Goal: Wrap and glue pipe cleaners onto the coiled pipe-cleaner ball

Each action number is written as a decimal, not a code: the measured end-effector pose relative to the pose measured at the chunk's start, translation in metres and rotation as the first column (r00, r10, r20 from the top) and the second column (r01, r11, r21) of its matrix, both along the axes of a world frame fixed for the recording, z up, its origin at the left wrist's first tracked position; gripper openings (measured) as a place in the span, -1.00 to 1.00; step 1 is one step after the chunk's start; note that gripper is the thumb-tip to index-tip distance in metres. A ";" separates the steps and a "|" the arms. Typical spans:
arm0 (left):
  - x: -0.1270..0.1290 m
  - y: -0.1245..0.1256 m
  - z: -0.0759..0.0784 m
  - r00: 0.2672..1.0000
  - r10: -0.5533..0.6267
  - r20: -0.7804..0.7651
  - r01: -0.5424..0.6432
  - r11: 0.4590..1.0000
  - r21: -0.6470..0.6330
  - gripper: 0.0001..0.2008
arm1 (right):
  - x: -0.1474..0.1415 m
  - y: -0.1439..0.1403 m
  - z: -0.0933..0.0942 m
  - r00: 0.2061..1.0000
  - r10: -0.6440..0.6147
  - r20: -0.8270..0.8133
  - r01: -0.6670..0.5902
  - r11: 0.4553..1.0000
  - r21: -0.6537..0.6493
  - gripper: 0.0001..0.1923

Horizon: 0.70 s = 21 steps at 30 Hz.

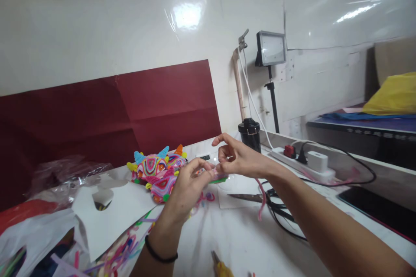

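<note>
My left hand point(192, 181), with a dark band on the wrist, pinches a small colourful fuzzy piece point(221, 179) with green and pink on it. My right hand point(238, 158) meets it at the fingertips, thumb and a finger closed together, the other fingers curled and raised. From under the right hand hangs a pink pipe cleaner point(261, 202); its other end is hidden by the hand. Just left of my hands sit striped, fuzzy animal-head figures point(159, 173) with blue and orange horns. Scissors point(250, 198) lie below my right wrist.
Pipe cleaner scraps point(121, 251) and a cut white sheet point(120, 207) lie at left beside plastic bags point(39, 233). A yellow-handled tool point(222, 268) is at the front edge. A black cup point(249, 133), power strip point(305, 166), cables and phone point(380, 210) are at right.
</note>
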State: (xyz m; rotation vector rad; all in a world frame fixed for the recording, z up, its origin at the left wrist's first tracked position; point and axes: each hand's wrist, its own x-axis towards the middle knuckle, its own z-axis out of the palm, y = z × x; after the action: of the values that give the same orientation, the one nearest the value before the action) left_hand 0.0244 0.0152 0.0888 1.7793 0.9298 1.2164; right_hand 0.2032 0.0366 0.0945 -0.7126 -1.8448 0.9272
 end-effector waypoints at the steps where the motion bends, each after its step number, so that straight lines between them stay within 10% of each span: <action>1: 0.000 0.000 0.000 1.000 -0.003 0.006 0.003 1.000 0.005 -0.93 | 0.000 0.000 0.000 1.000 0.007 -0.005 -0.007 1.000 -0.006 -0.55; 21: -0.001 0.006 -0.010 0.986 -0.012 0.166 -0.006 0.994 0.113 -0.95 | -0.007 -0.005 -0.001 0.998 0.055 -0.035 -0.056 0.998 -0.015 -0.57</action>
State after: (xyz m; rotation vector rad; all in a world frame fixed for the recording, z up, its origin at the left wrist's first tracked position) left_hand 0.0236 0.0214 0.0787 1.7347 0.7749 1.4171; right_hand 0.1963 0.0321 0.0934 -0.6537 -1.8367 0.9849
